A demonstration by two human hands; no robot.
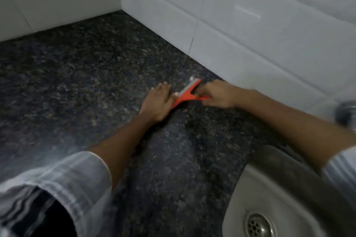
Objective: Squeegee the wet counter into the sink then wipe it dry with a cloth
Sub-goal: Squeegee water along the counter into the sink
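While both arms reach across the dark bench, two hands meet at one red squeegee near the wall.

The right hand is curled around the handle, gripping it; the left hand lies palm down, fingers together and flat, its thumb side touching the blade's near end. The blade rests on the bench just beside the tiled wall. At lower right sits one sink, with one drain visible in its otherwise bare basin.
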